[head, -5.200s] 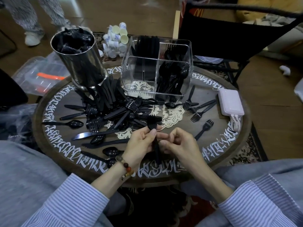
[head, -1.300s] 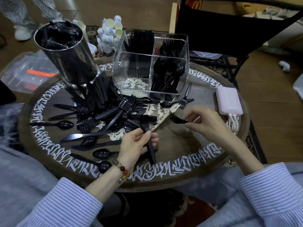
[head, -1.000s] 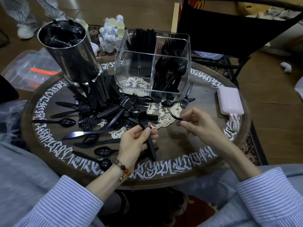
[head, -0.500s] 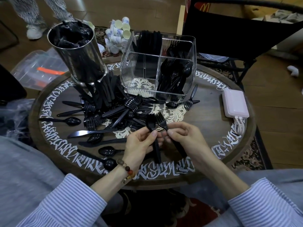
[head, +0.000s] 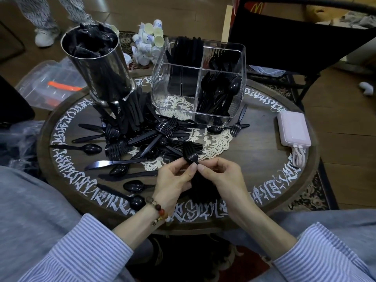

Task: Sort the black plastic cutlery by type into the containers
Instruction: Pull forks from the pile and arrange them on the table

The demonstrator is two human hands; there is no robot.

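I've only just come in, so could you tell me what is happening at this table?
A person is sorting black plastic cutlery. Both hands, left hand and right hand, pinch a small stack of forks above the round table. The clear divided container already holds spoons and other pieces; a loose pile remains unsorted.

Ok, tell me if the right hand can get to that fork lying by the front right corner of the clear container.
Probably yes: the fork lies on open table with nothing between it and the right hand, though that hand now pinches the held forks.
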